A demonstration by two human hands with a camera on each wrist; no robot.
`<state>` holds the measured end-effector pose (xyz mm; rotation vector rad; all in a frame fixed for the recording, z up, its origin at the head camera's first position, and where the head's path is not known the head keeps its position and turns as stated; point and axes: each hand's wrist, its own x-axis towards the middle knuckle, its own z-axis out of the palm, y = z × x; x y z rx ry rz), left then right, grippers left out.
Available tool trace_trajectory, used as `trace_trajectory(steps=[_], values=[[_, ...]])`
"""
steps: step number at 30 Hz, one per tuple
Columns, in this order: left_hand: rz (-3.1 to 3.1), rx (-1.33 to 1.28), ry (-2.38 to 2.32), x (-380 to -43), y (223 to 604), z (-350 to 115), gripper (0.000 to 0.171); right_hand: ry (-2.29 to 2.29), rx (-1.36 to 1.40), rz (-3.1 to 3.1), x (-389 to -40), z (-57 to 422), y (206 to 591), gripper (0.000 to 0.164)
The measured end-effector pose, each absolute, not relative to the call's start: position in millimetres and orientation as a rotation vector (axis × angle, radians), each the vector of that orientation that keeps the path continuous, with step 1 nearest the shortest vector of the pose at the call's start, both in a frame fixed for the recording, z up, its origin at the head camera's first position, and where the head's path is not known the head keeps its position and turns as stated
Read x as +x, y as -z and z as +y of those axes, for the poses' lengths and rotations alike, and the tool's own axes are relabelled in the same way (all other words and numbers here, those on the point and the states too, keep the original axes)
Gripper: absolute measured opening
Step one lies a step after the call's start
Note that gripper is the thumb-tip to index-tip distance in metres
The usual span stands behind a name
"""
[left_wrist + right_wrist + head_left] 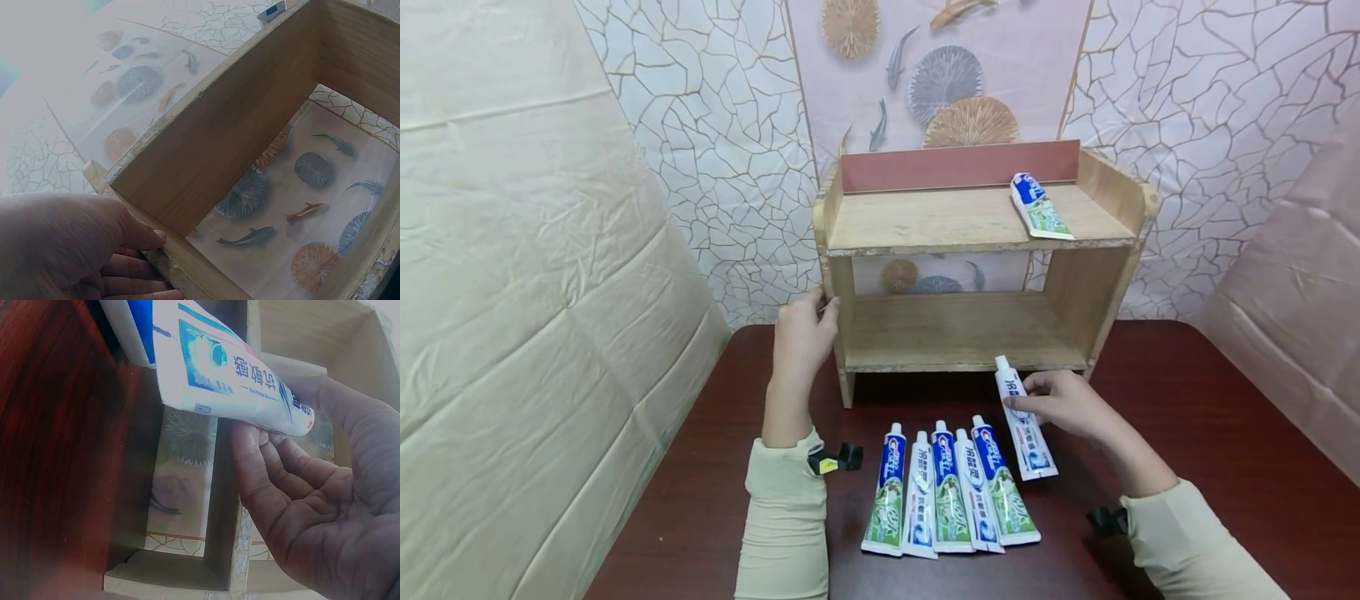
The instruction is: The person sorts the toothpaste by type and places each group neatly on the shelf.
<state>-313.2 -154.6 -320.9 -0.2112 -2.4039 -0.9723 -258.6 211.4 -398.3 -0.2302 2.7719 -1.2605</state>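
My right hand [1063, 404] pinches a white toothpaste tube [1026, 433] with blue lettering between thumb and fingers, its cap pointing at the shelf. In the right wrist view the tube [231, 375] slants across the front of the shelf. At the left side panel of the wooden shelf [955, 225], my left hand [805, 329] holds the panel's front edge, seen closer as the hand [94, 250] in the left wrist view. Several toothpaste tubes [951, 500], white ones alternating with blue-and-green ones, lie in a row on the table, caps towards the shelf.
One blue-and-green toothpaste tube [1041, 207] lies on the upper board near its right end. The two-level shelf stands on the dark red table [700, 500], in front of a patterned wall cloth [715, 150]. Pale cloth [535, 292] hangs at the left.
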Motion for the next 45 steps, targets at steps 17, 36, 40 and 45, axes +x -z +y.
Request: trace_trajectory(steps=[17, 36, 40, 45], values=[[-2.399, -0.215, 0.977, -314, 320, -156, 0.03, 1.213, -0.28, 2.816, -267, 208, 389, 0.037], [-2.384, -0.214, 0.951, -314, 321, -155, 0.023, 1.266, -0.34, 2.813, -276, 209, 384, 0.036], [-2.389, -0.214, 0.958, -314, 321, -154, 0.023, 1.252, -0.34, 2.817, -277, 208, 382, 0.037], [-2.397, -0.21, 0.954, -314, 321, -155, 0.025, 1.232, -0.331, 2.832, -278, 208, 380, 0.038]])
